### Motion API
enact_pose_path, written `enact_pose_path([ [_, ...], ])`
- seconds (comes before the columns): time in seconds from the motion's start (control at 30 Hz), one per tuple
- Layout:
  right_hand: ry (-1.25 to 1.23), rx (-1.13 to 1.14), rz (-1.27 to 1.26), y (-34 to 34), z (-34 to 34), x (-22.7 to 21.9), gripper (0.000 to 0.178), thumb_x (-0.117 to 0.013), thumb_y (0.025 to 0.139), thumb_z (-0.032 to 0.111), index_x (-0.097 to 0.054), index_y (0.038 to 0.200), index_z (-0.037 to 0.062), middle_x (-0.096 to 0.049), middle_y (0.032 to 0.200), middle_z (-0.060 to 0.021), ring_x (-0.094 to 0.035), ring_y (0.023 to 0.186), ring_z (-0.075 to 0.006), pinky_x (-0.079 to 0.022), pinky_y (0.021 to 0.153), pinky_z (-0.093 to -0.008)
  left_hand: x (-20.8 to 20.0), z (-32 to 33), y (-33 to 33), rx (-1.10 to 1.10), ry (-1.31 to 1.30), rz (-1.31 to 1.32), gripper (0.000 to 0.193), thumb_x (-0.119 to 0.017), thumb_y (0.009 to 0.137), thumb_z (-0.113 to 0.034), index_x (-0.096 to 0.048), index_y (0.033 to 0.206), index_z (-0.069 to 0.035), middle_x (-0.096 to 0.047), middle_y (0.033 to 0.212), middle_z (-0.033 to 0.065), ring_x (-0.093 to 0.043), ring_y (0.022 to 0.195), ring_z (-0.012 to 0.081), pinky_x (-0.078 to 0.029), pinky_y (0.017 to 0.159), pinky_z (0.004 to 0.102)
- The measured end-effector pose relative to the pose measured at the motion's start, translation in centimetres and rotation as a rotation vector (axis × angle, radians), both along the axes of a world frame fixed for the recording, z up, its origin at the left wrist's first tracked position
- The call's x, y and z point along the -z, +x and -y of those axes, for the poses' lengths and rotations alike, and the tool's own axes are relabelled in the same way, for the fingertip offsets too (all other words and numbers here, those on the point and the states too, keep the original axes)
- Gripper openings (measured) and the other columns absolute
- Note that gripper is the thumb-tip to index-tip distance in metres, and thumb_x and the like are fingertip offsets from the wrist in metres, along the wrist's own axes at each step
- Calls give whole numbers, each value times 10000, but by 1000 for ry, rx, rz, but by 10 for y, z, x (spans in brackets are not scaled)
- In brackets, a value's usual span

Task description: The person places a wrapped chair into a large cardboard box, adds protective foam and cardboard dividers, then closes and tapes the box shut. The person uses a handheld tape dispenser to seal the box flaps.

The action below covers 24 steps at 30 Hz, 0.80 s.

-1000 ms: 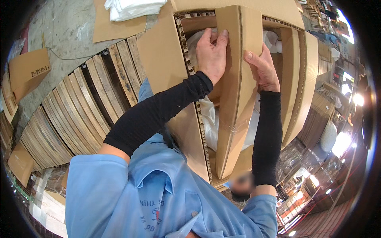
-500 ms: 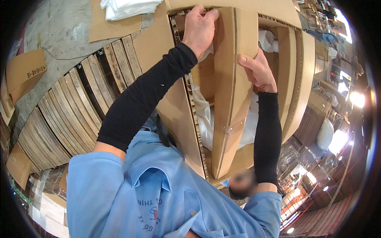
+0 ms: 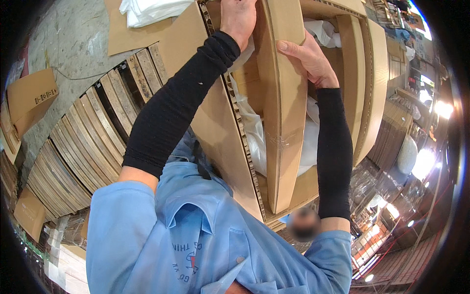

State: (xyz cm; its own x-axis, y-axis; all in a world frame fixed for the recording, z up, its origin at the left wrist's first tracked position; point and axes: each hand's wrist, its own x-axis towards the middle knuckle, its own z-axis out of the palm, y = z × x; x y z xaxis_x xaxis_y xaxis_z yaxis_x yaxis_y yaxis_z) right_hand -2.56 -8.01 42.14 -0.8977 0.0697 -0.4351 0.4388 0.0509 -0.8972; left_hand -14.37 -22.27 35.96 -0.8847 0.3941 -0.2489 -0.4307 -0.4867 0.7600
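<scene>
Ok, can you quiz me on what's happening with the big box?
1. True or false: the sleeves on both forearms are black.
2. What does the right hand grip? A) the tall cardboard panel B) a wooden slat C) a folded cloth
3. What colour is the crumpled sheeting inside the big cardboard box?

Key: 1 true; 2 A, with the thumb on the panel's face; 3 white.
</scene>
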Motion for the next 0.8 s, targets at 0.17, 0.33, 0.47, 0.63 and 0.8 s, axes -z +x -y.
enact_pose_path([
  [0.17,-53,32,-2,2,-4,9,874,-879,811,286,-415,1508,35,-598,1354,-82,-578,1233,-181,-478,1050,-339,1,10,43,81,-215,-130,693,-833,837,-360,-491,1221,105,-672,1141,214,-678,1005,216,-566,810,330],
  [0.33,-174,74,7,5,-4,11,897,-895,796,247,-404,1516,35,-589,1374,-81,-574,1246,-179,-473,1069,-345,-3,19,48,287,-280,-49,871,-930,748,-357,-423,1296,91,-640,1158,211,-659,1087,250,-558,932,360],
  [0.47,-220,65,27,3,-4,11,912,-896,792,240,-394,1526,37,-586,1379,-76,-571,1250,-174,-467,1078,-341,-14,24,48,319,-207,46,899,-921,745,-394,-437,1327,90,-643,1178,208,-661,1092,253,-551,943,361],
  [0.63,-233,68,24,3,-9,17,897,-899,791,245,-406,1508,29,-588,1372,-75,-573,1243,-164,-468,1070,-335,-10,20,44,303,-270,38,773,-912,726,-300,-508,1250,102,-679,1167,227,-702,1040,264,-583,900,363],
  [0.8,-202,66,42,2,-1,13,849,-892,797,258,-433,1474,28,-596,1348,-77,-583,1219,-162,-482,1045,-329,-9,24,45,322,-281,38,714,-882,741,-273,-521,1239,89,-676,1180,216,-699,1040,266,-580,902,369],
])
